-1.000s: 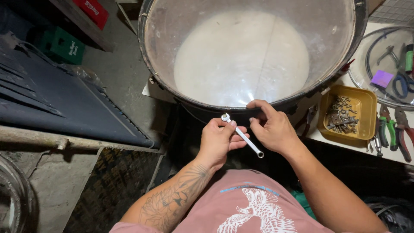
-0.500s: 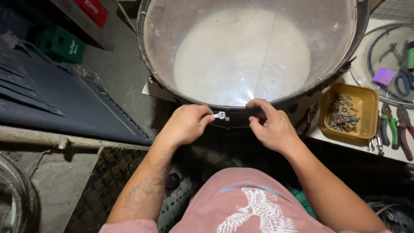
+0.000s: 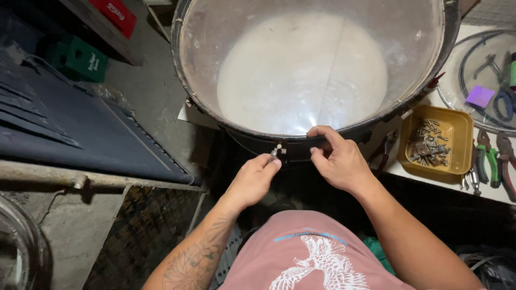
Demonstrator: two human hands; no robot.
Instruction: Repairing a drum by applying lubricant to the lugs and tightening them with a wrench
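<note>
Pinching a small metal key (image 3: 277,151) at the near rim of the big drum (image 3: 301,70), the left hand (image 3: 252,180) grips it; the right hand (image 3: 338,158) clasps the hoop. Stiff, slippery, tiny, the key looks best gripped by its handle; the drum seems bulky, its skin delicate.

My left hand (image 3: 252,180) pinches a small metal key (image 3: 277,151) at the near rim of the drum (image 3: 306,70), its pale skin facing up at me. My right hand (image 3: 339,161) grips the dark hoop just beside it. On the surface (image 3: 430,180) to the right sit a yellow tray (image 3: 436,142) of hardware and pliers (image 3: 492,161).
</note>
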